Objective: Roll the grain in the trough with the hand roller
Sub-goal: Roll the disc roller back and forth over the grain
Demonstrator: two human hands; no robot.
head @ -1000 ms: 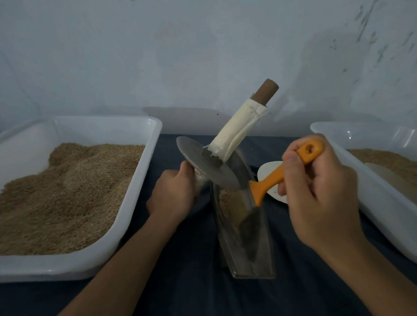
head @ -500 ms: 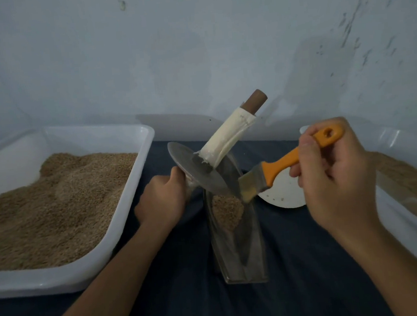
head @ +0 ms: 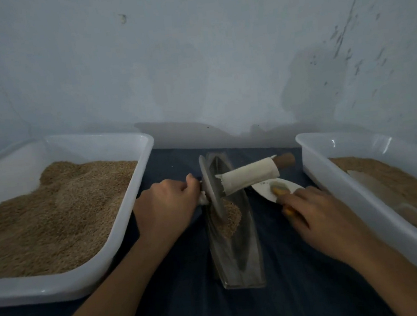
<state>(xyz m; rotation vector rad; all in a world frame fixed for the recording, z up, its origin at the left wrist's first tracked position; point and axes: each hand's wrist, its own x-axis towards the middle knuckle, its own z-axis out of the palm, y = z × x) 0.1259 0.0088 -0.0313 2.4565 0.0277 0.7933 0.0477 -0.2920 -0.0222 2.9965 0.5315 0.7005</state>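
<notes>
Roller disc in the trough, grain under it

Your left hand (head: 167, 207) grips 1 handle; take the cloth-wrapped handle (head: 251, 178) too: the roller (head: 212, 190) looks heavy. Your right hand (head: 317, 213) holds the scraper (head: 278, 190).

Dull grey metal disc on the roller (head: 212, 193), its handle wrapped in matt off-white cloth with bare brown wood at the tip. The trough (head: 239, 251) looks like worn, smeared metal. Glossy white plastic trays (head: 124, 242); grain (head: 229, 218) rough and tan; a dark matt cloth (head: 191, 312) underneath.
</notes>
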